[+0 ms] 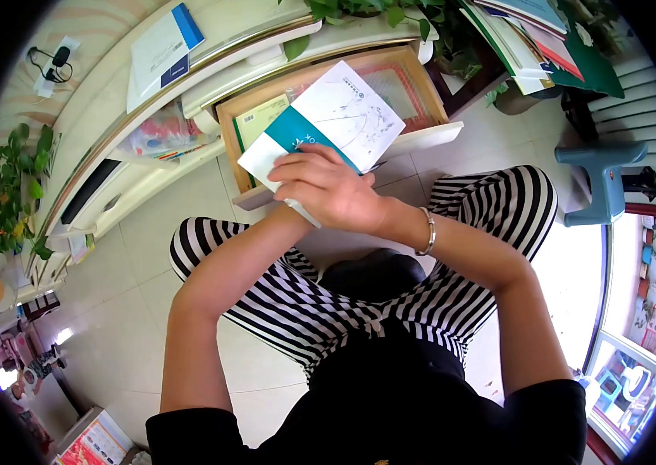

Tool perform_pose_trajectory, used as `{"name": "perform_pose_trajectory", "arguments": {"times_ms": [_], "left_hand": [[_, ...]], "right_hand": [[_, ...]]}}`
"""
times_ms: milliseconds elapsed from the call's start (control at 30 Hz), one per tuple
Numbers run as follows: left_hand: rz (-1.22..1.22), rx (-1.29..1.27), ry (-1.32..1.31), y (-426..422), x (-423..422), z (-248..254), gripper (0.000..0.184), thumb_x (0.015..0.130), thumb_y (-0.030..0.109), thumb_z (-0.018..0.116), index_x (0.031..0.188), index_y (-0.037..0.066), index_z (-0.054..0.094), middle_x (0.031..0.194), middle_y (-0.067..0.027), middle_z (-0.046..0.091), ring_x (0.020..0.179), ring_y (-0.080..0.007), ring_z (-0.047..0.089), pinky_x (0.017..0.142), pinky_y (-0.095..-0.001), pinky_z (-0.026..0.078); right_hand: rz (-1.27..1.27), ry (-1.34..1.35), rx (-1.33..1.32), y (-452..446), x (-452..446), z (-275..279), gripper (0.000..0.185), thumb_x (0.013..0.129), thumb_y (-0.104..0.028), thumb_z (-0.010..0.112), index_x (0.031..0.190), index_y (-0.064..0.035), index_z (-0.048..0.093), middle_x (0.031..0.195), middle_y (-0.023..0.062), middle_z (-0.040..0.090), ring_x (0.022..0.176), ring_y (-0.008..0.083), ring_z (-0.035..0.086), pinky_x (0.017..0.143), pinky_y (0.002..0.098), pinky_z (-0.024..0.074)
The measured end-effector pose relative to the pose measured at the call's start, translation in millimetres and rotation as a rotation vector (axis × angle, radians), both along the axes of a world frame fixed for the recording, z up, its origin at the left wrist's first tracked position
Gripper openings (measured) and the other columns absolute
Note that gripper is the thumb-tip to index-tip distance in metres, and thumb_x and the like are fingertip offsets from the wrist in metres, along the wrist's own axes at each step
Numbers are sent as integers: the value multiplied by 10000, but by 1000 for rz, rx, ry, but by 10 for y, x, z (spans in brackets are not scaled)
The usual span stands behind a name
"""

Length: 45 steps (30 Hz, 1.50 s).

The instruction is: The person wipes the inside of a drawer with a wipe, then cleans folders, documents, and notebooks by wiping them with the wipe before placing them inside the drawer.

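A notebook [343, 105] with a white cover, a grey line drawing and a teal band is tilted over the open drawer [266, 194]. My right hand [328, 186], with a silver bracelet on the wrist, lies across its lower end, fingers loosely bent and slightly apart on the cover. The left forearm [258, 240] reaches in below it, and my left hand is hidden under the notebook and the right hand. A narrow white edge, seemingly the notebook's corner, shows between right hand and left forearm. Inside the drawer are a pale yellow-green booklet [262, 120] and a red-patterned clear item [401, 89].
A blue-and-white booklet [161, 58] lies on the curved white desktop [111, 139]. Plastic bags [161, 132] fill a compartment below. Papers and folders [529, 46] are stacked at the back right, near a blue stool [599, 182]. Potted plants [18, 190] stand left and behind.
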<state>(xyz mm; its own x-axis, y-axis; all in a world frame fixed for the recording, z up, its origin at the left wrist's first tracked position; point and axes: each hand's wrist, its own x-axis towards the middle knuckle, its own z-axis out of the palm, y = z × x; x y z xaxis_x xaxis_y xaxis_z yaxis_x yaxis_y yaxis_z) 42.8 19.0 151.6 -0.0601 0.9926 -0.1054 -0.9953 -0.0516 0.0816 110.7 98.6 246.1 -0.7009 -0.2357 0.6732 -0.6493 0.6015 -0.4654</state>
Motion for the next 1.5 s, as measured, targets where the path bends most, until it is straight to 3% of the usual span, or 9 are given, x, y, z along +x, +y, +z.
{"name": "perform_pose_trajectory", "arguments": {"times_ms": [233,567,833,867,967,1100,1233,1400,1500], "left_hand": [[-228,257,-22,-37,-27,11,411,897,452,387,966,65,508,687,-59,468,484,-141,422,441,-235,348],[-170,234,-76,-158,128,389,584,876,536,342,1114,17,465,785,-141,475,492,-171,433,436,-245,346],[-122,210,134,-240,23,623,673,854,601,326,1204,44,473,879,-265,568,479,-208,501,398,-272,426],[-51,294,136,-264,-22,456,569,878,469,404,1192,-1,468,1049,-314,542,660,-306,623,501,-300,507],[20,-161,547,-298,-197,592,328,864,75,455,1188,28,487,1052,-206,577,872,-266,623,768,-345,532],[331,-149,749,-221,-18,749,438,726,-63,564,1155,1,509,1118,-89,568,1135,-223,475,966,-382,397],[333,-328,631,-230,1,557,449,687,-32,569,1134,-16,525,1111,-124,586,1055,-255,540,950,-377,391],[238,-312,514,-321,-107,572,475,656,-17,578,1126,-50,518,1113,-156,585,1059,-284,549,951,-393,393],[145,-333,509,-357,-80,573,494,651,-8,576,1139,-56,510,1117,-165,583,1070,-293,544,957,-402,391]], "right_hand": [[-131,93,194,63,-331,62,258,684,-21,576,931,-92,600,1164,60,558,1160,254,480,1011,449,345],[-382,-138,41,1033,-467,66,242,793,3,518,1026,-30,577,982,115,610,894,258,590,774,293,466],[-296,-912,-851,1277,-89,244,291,860,-173,588,1083,11,558,919,70,636,776,147,618,696,302,503],[-227,-902,-1103,1285,-29,196,294,862,-165,585,1091,16,549,941,75,631,780,156,620,712,301,511],[-335,-722,-1330,1233,145,-56,353,886,-205,561,1157,12,495,992,78,612,846,162,614,766,319,513],[-515,-594,-1570,916,396,-424,369,896,-221,547,1180,-1,462,1053,92,584,928,191,588,786,336,505],[-511,-635,-1635,515,671,-598,333,889,-254,563,1121,-23,505,897,74,600,783,173,595,682,317,505],[-588,-1296,-1002,689,1079,-452,453,894,-460,450,878,-22,562,637,19,534,525,118,481,499,250,394],[-481,-1066,-953,928,1104,-224,362,910,-353,332,849,-52,524,625,7,494,551,106,448,512,232,366]]}}
